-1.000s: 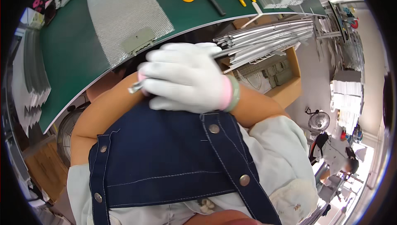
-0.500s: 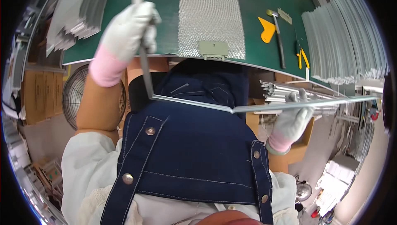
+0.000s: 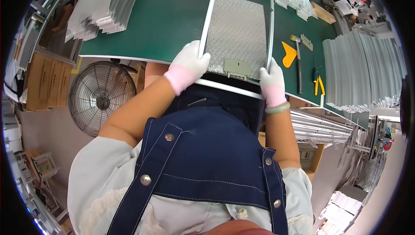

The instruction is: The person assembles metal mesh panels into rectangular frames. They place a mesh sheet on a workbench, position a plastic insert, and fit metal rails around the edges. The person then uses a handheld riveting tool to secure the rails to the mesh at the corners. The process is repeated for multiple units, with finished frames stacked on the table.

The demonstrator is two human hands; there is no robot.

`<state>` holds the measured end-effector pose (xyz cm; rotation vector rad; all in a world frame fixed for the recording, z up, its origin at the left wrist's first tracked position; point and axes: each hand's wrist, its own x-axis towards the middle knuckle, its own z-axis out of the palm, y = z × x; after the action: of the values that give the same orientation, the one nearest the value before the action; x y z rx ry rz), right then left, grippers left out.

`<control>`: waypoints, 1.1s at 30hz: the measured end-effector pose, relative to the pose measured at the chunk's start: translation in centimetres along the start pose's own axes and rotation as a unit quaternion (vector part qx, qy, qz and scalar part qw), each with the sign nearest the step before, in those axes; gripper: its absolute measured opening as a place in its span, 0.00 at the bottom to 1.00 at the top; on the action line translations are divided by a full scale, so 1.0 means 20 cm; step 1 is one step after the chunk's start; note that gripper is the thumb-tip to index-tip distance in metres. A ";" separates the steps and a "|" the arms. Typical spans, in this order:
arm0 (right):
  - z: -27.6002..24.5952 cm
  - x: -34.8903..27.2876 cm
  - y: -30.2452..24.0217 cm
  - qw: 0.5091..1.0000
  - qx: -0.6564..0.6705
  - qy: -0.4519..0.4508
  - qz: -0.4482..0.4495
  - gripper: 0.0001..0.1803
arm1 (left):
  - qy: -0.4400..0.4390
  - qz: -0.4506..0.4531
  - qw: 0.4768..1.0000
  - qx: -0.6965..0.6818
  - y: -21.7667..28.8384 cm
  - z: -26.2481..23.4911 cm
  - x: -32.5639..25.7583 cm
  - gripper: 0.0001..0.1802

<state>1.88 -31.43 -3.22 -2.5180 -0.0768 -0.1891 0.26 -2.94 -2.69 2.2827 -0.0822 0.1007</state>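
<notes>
A U-shaped silver metal frame (image 3: 209, 19) lies around a rectangular mesh filter panel (image 3: 237, 32) on the green table (image 3: 164, 14). My left hand (image 3: 188, 64), in a white glove with a pink cuff, grips the frame's left rail near its front corner. In the same kind of glove, my right hand (image 3: 271, 79) holds the right rail at the front corner. The frame's near bar (image 3: 229, 89) hangs over the table edge between my hands. A small grey latch plate (image 3: 237, 68) sits on the panel's near edge.
A yellow plastic scraper (image 3: 288, 54), a hammer (image 3: 298, 64) and yellow-handled pliers (image 3: 319, 84) lie right of the panel. Stacks of mesh sheets (image 3: 106, 6) fill the table's left, metal rails (image 3: 363, 71) the right. A floor fan (image 3: 98, 97) stands below left.
The frame, earlier held in the air in front of my apron, now lies on the table around the mesh panel. Both hands moved forward to its front corners.
</notes>
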 end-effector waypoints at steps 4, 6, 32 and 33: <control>0.01 -0.08 -0.02 0.999 -0.027 -0.031 0.013 0.26 | -0.072 -0.061 0.995 -0.041 0.00 -0.09 -0.10 0.15; 0.02 -0.22 -0.04 0.997 0.051 -0.027 0.042 0.30 | -0.022 -0.034 0.999 0.036 -0.06 -0.12 -0.25 0.18; -0.03 -0.51 -0.08 0.771 0.472 -0.175 0.391 0.14 | -0.267 -0.241 0.888 -0.287 -0.26 -0.17 -0.33 0.12; -0.03 -0.51 -0.08 0.782 0.459 -0.177 0.382 0.14 | -0.269 -0.243 0.901 -0.239 -0.24 -0.17 -0.33 0.13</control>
<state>-8.44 -30.57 -3.40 -1.4016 0.5669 0.5383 -5.98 3.00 -4.71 1.7177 0.1630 -0.7373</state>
